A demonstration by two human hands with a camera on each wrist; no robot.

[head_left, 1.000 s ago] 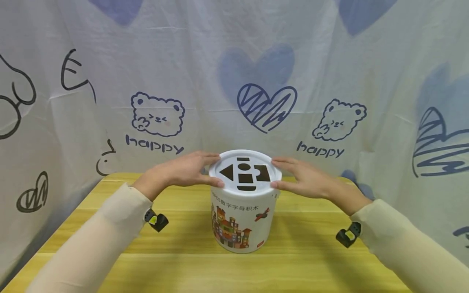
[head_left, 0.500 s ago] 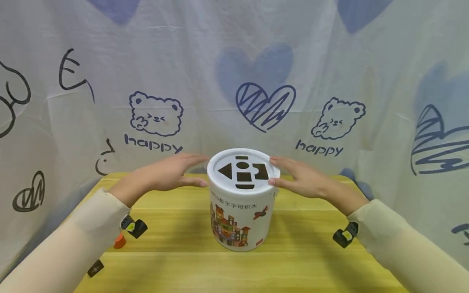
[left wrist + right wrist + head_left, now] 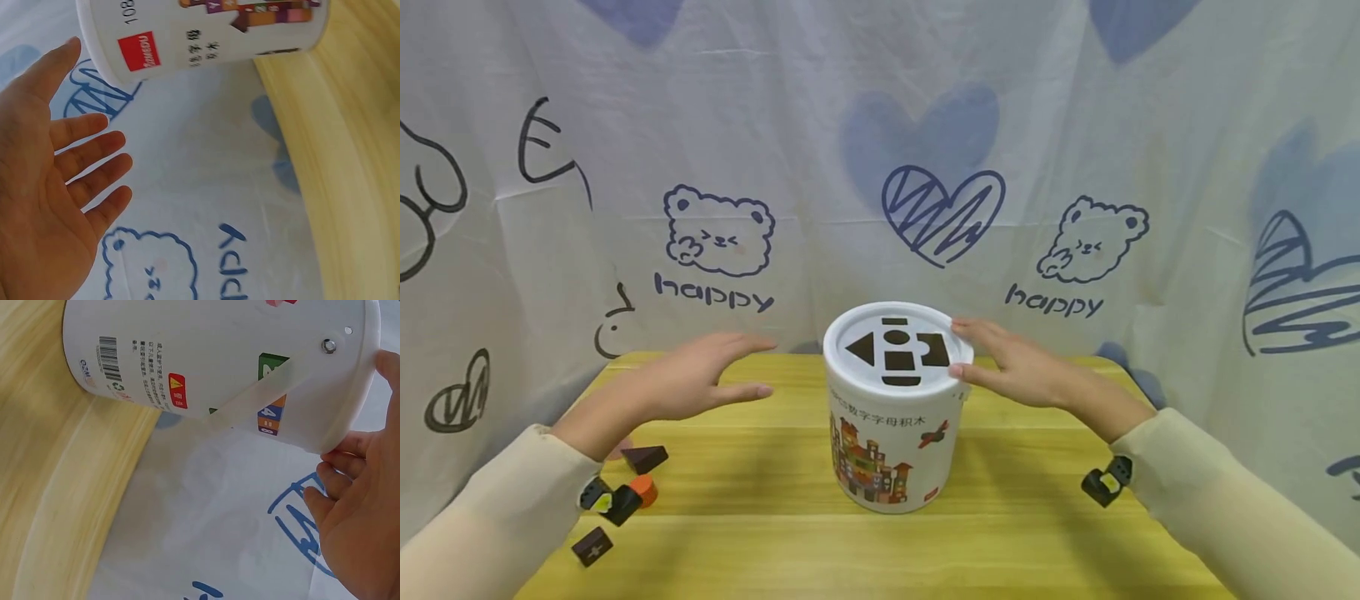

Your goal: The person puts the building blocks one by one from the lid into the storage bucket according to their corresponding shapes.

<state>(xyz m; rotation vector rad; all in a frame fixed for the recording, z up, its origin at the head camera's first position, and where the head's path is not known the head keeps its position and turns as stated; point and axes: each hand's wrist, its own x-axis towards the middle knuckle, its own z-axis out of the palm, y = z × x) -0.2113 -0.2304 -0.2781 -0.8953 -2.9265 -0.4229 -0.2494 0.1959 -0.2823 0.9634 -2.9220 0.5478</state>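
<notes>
The person's right hand (image 3: 1026, 371) sits right of centre in the head view, fingers gently bent, thumb and fingertips pinching the rim of the round white lid with shape cut-outs (image 3: 898, 349). In the right wrist view the same right hand (image 3: 359, 519) fills the lower right corner, its fingertips (image 3: 330, 464) curled against the lid's edge. The lid sits on the white cylindrical plastic tub printed with colourful building blocks (image 3: 891, 446), which stands upright at the centre of the yellow wooden table (image 3: 760, 517).

The left hand (image 3: 681, 385) hovers left of centre, well apart from the tub, palm flat, fingers straight and slightly spread, holding nothing. The left wrist view shows this left hand (image 3: 47, 187) at the left edge, its fingers (image 3: 94, 156) stretched out, with the tub (image 3: 206, 37) along the top of the frame.

At the lower left of the head view, near the left sleeve, lie a dark brown triangular wooden block (image 3: 644, 457), a small orange block (image 3: 643, 490) and a dark flat block (image 3: 592, 546). A white cloth with blue bears and hearts (image 3: 880, 167) hangs behind the table.
</notes>
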